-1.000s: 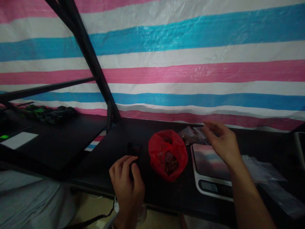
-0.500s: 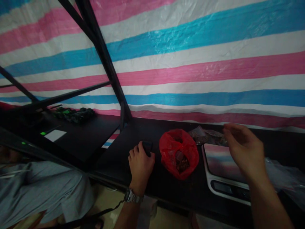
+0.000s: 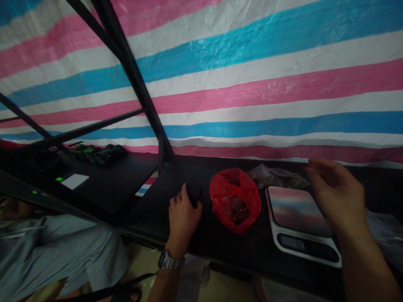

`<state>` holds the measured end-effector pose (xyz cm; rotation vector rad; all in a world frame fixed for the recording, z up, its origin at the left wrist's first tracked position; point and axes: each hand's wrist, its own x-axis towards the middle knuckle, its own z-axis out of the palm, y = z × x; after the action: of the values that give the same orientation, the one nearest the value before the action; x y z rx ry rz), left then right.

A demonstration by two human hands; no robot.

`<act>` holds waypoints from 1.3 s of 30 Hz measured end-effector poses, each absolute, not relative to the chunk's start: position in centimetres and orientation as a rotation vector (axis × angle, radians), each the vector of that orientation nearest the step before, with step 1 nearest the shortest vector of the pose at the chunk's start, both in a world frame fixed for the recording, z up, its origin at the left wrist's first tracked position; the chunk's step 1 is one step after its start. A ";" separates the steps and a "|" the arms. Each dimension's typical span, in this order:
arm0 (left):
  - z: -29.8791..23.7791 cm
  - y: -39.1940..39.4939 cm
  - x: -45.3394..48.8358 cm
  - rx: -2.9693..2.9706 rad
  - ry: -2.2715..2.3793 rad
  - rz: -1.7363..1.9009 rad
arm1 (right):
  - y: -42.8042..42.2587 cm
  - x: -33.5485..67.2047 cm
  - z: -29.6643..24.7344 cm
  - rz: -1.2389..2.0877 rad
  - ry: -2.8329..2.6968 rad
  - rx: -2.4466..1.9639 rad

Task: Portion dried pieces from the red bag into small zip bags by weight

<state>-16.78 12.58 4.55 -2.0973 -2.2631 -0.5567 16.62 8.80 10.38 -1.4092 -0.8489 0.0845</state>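
My left hand (image 3: 184, 214), with a metal-banded watch on its wrist, lies on the black table, fingers spread. Its index finger and thumb touch a flat dark rectangular object (image 3: 195, 193), too dim to name. Just right of it sits a red plastic bag (image 3: 222, 209), its top open, with small brown pieces and a little clear packet inside. Farther right is a white kitchen scale (image 3: 299, 212) with a bare platform. My right hand (image 3: 338, 195) hovers at the scale's right edge, fingers loosely curved, thumb slightly apart, nothing visible in them. Clear zip bags (image 3: 280, 178) with brownish contents lie behind the scale.
More clear plastic bags (image 3: 385, 228) lie at the far right. Black metal frame bars (image 3: 138, 84) rise at the left before a striped sheet (image 3: 252, 100). Another person's grey-clad leg (image 3: 69, 247) is at lower left, below a second table with a white card (image 3: 74, 181).
My right hand has moved right, uncovering more of the scale's platform and front panel. The left hand stays by the dark object, its index finger a little straighter.
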 end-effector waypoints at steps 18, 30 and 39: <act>5.2 12.3 -16.6 -2.131 -2.339 -0.621 | 8.8 16.7 10.2 0.094 -0.837 -1.425; 3.7 11.8 -18.4 -2.261 -2.177 -0.804 | 8.6 17.2 10.0 0.067 -0.864 -1.435; 2.0 10.8 -23.3 -2.238 -2.141 -0.903 | 8.4 17.5 10.0 0.064 -0.832 -1.481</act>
<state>-23.30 10.79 1.96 -2.2381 -2.1408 -0.9032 17.52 8.39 9.97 -1.4806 -0.8324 0.0639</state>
